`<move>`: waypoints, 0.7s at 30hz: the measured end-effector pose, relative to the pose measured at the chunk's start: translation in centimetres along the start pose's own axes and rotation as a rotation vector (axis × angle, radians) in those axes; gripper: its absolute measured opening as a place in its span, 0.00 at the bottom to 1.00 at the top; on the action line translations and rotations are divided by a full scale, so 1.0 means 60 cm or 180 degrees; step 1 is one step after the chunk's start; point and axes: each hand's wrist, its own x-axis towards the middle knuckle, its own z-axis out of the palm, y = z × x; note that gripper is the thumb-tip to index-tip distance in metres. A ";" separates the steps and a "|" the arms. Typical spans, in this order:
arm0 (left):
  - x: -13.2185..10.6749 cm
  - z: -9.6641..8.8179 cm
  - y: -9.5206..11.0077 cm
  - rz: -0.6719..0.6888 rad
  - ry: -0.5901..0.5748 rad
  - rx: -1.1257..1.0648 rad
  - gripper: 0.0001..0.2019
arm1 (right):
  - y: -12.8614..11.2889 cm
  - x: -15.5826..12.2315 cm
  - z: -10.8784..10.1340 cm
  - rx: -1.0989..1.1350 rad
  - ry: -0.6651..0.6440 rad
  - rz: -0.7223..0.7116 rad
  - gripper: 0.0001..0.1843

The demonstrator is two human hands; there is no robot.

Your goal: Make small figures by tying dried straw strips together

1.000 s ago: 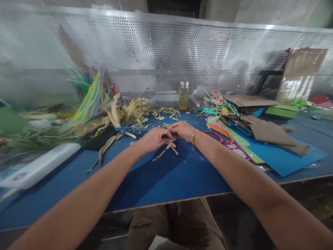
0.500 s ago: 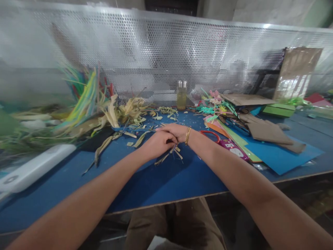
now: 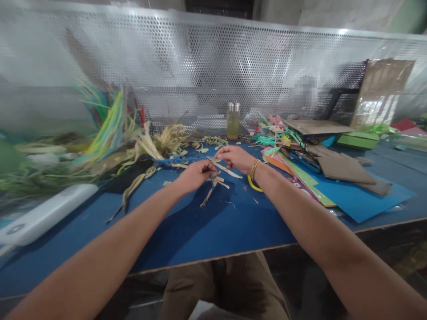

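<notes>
My left hand is closed in a pinch on a small bundle of dried leaf strips that hangs down toward the blue table. My right hand, with a gold bracelet at the wrist, pinches one long pale leaf strip that slants down to the right between the two hands. Both hands are raised a little above the tabletop, close together near its middle.
A heap of dried leaves and coloured strips lies at the back left. A glass jar stands by the perforated metal screen. Coloured paper sheets, brown cardboard and a white device flank the work area.
My hands were pressed together low over the strips; they have lifted and drawn slightly apart, and the right hand has pulled a long leaf strip out.
</notes>
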 end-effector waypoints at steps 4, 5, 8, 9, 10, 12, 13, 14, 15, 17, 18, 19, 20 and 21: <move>0.000 0.000 -0.005 -0.0197 0.0345 0.0079 0.02 | 0.003 -0.005 0.002 -0.1421 -0.0266 -0.0691 0.07; 0.000 0.000 -0.005 -0.0259 0.0446 0.0064 0.02 | 0.002 -0.007 0.003 -0.1775 -0.0247 -0.0813 0.09; 0.001 0.002 -0.010 -0.0390 0.0615 -0.0068 0.02 | -0.002 -0.010 0.013 -0.2534 -0.0095 -0.0987 0.10; 0.001 0.002 -0.012 -0.0427 0.0643 -0.0147 0.02 | -0.002 -0.012 0.017 -0.2691 -0.0051 -0.1014 0.10; 0.002 0.003 -0.015 -0.0467 0.0656 -0.0242 0.03 | -0.002 -0.013 0.022 -0.2811 -0.0001 -0.1044 0.09; 0.003 0.003 -0.020 -0.0534 0.0687 -0.0431 0.03 | 0.001 -0.015 0.033 -0.2969 0.0154 -0.1093 0.08; 0.003 0.002 -0.021 -0.0563 0.0708 -0.0499 0.03 | 0.004 -0.015 0.038 -0.3020 0.0252 -0.1102 0.08; 0.004 0.002 -0.022 -0.0594 0.0727 -0.0555 0.03 | 0.006 -0.016 0.043 -0.3051 0.0347 -0.1110 0.08; 0.004 0.001 -0.021 -0.0631 0.0751 -0.0616 0.03 | 0.009 -0.016 0.046 -0.3065 0.0435 -0.1113 0.09; 0.003 0.000 -0.016 -0.0728 0.0791 -0.0802 0.04 | 0.014 -0.016 0.051 -0.3017 0.0571 -0.1111 0.09; 0.002 -0.001 -0.012 -0.0770 0.0793 -0.0935 0.05 | 0.015 -0.017 0.052 -0.2957 0.0617 -0.1105 0.08; 0.001 -0.001 -0.007 -0.0793 0.0784 -0.1068 0.07 | 0.016 -0.017 0.052 -0.2884 0.0657 -0.1097 0.08; 0.000 -0.001 -0.002 -0.0799 0.0749 -0.1171 0.09 | 0.017 -0.017 0.052 -0.2812 0.0695 -0.1083 0.07; -0.001 -0.002 0.003 -0.0793 0.0695 -0.1229 0.12 | 0.016 -0.018 0.053 -0.2745 0.0730 -0.1067 0.07</move>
